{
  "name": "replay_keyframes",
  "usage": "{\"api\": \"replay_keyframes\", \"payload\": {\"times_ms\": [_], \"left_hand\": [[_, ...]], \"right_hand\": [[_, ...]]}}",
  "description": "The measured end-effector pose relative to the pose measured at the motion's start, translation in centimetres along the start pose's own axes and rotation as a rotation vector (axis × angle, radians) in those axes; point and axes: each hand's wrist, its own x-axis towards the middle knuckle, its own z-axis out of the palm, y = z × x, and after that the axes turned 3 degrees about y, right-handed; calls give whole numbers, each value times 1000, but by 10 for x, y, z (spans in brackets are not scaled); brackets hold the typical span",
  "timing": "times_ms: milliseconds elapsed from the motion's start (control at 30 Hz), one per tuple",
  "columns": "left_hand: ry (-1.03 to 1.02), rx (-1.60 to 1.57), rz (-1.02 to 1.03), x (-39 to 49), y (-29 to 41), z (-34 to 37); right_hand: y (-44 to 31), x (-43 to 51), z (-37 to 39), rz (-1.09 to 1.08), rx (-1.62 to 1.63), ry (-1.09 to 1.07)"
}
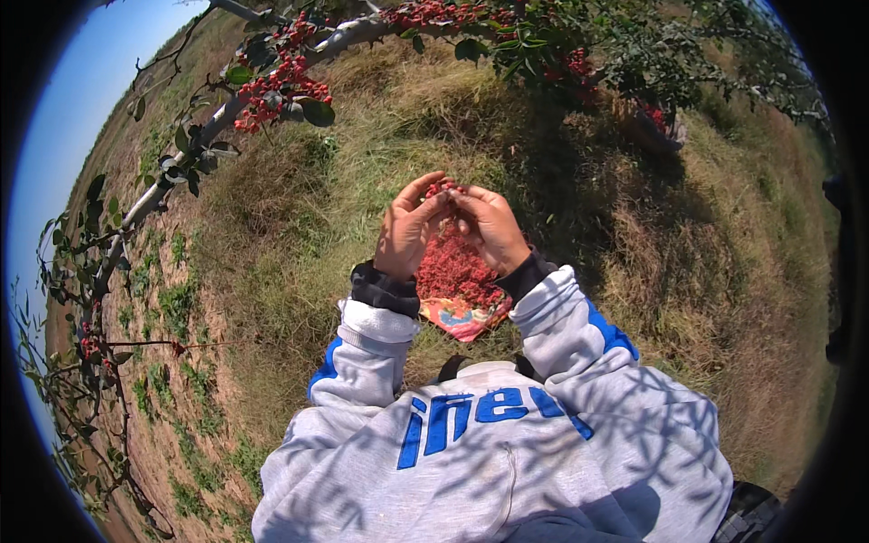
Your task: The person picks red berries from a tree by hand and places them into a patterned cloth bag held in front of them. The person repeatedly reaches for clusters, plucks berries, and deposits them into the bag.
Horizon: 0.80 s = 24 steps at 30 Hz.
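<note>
My left hand (405,227) and my right hand (490,227) are raised together at the middle of the view, fingertips nearly touching. Between them is a small cluster of red berries (441,188), with the thumbs and fingers of both hands closed on it. Below and partly behind my hands lies a heap of red berries (458,268) on a patterned red and yellow cloth (468,324). The heap's far part is hidden by my hands.
A thorny grey branch (220,122) arches across the left and top, bearing red berry clusters (285,88) and green leaves. Leafy branches (631,54) hang at the upper right. Dry grass (271,265) surrounds the cloth; low green plants (178,309) grow on bare soil at left.
</note>
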Motion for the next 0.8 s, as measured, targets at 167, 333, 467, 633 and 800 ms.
{"api": "replay_keyframes", "payload": {"times_ms": [167, 333, 467, 633, 800], "left_hand": [[-107, 357, 22, 24, -12, 20], [-144, 694, 9, 43, -18, 44], [-165, 553, -82, 49, -20, 51], [-114, 360, -133, 55, -26, 54], [24, 197, -181, 53, -44, 44]], "right_hand": [[-20, -12, -22, -84, -37, 91], [-28, -15, -50, -183, -24, 148], [-27, -13, -60, -254, -21, 186], [-29, -15, -60, -250, -35, 235], [-20, -14, -58, -301, -83, 252]]}}
